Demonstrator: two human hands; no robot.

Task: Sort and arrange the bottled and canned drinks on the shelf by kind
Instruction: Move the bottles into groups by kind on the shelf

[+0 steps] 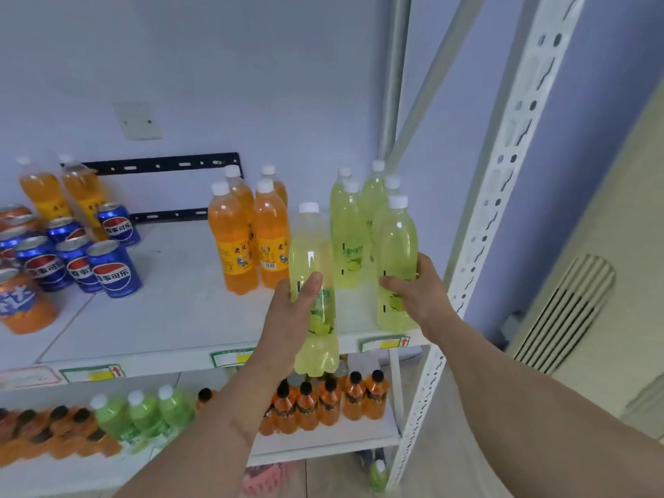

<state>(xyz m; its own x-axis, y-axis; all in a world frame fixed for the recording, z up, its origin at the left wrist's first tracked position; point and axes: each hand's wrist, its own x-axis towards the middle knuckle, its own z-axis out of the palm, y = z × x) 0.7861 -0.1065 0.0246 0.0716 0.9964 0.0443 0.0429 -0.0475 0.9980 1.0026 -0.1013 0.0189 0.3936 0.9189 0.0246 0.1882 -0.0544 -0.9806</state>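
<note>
My left hand (pixel 293 314) grips a yellow-green lime soda bottle (pixel 313 253) with a white cap, held in front of the white shelf's front edge (pixel 161 357). My right hand (pixel 418 291) grips a second lime bottle (pixel 397 246) standing at the shelf's front right corner. Behind it stand several more lime bottles (pixel 350 224). To their left are several orange soda bottles (pixel 233 239). Two more orange bottles (pixel 45 192) stand at the back left behind blue Pepsi cans (pixel 113 269). An orange Fanta can (pixel 21 303) stands at the far left.
The lower shelf holds small orange bottles with black caps (pixel 328 397) and green bottles (pixel 143 413). A perforated white upright (pixel 492 195) frames the shelf's right side. A black bracket (pixel 161 163) is fixed to the back wall. Price tags line the shelf edge.
</note>
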